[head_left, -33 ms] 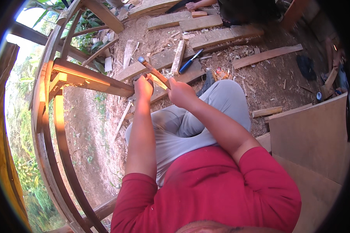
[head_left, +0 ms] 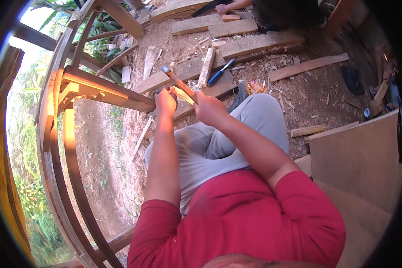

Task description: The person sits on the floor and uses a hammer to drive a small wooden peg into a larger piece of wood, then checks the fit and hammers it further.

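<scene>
My right hand (head_left: 210, 108) is closed round the lower end of a hammer-like tool (head_left: 179, 82), which has a brown wooden handle and a dull grey end pointing up and to the left. My left hand (head_left: 165, 103) is closed beside it, near the end of a wooden beam (head_left: 116, 96). A pale strip of wood (head_left: 184, 95) shows between my two hands; whether the left fingers grip it I cannot make out. Beyond them, a blue-handled tool like a chisel (head_left: 215, 77) leans on the boards next to an upright pale wood piece (head_left: 206, 67).
Planks (head_left: 232, 28) and wood shavings cover the ground ahead. A wooden frame (head_left: 49, 120) rises on the left. At the right stands a brown panel (head_left: 357, 156). Another person's hand (head_left: 221, 8) is at the top, and a second person shows at the far right edge.
</scene>
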A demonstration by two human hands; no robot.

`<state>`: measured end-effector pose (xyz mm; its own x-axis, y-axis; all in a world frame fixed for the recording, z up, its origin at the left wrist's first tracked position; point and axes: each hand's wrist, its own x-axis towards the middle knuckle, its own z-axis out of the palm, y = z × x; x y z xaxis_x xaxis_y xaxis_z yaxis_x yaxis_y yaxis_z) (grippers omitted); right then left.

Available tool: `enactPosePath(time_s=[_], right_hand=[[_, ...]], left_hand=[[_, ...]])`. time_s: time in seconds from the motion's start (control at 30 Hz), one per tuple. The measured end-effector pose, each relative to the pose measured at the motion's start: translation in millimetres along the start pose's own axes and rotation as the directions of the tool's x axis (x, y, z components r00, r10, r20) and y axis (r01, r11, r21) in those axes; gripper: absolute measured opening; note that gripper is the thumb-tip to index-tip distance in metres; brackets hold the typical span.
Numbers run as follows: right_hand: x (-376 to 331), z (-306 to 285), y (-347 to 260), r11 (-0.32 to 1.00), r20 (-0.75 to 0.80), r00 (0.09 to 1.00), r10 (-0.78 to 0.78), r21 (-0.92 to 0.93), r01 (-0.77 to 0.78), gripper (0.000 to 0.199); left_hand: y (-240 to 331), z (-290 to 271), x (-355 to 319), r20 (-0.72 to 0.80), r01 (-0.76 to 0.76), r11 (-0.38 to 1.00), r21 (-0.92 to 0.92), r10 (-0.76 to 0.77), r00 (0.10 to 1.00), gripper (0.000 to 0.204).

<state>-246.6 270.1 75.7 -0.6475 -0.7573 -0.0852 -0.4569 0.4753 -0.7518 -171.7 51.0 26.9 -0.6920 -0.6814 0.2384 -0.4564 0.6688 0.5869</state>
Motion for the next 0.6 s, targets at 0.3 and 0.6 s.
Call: enactPosePath(time_s=[0.3,0.6], right_hand=[[-19,6,37,0.983,0.166,0.981,0.099,-0.171,-0.07,0.028],[-18,-2,23,0.985,0.074,0.997,0.015,-0.174,-0.002,0.032]], left_hand=[[10,2,-12,0.001,-0.015,1.0,0.004,0.015,1.0,0.013],[19,-7,9,-0.102,0.019,1.0,-0.015,-0.02,0.995,0.02]])
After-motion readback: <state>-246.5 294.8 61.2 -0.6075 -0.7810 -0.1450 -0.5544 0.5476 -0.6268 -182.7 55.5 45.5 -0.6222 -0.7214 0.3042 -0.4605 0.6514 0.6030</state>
